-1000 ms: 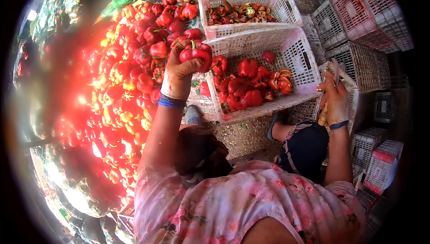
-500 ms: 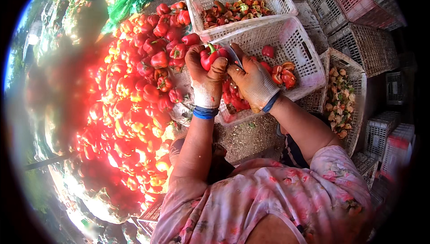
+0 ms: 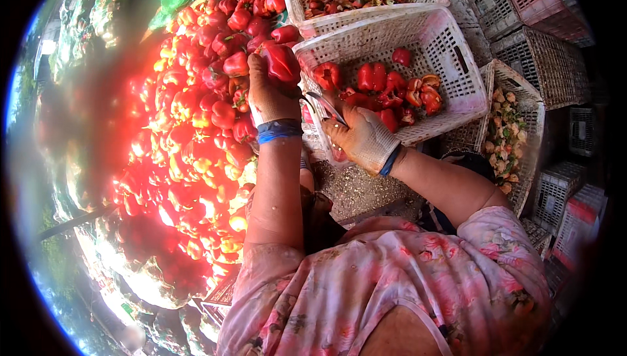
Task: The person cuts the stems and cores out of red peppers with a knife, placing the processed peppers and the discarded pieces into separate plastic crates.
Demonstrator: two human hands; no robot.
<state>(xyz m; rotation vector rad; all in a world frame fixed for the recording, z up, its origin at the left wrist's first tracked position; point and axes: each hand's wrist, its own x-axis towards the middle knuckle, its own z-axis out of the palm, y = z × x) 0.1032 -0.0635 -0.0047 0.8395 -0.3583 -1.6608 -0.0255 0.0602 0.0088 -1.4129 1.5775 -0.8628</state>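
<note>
Glossy red bell pepper (image 3: 282,62) clenched in gloved left hand (image 3: 269,95), right hand (image 3: 362,137) gripping small knife (image 3: 326,106), blade toward pepper

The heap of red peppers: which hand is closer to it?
Left. The left hand grips a red pepper right at the pepper heap's edge; the right hand holds a knife further away.

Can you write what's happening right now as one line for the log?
left hand: holds red pepper | right hand: holds knife beside pepper | white crate: holds cut peppers
</note>
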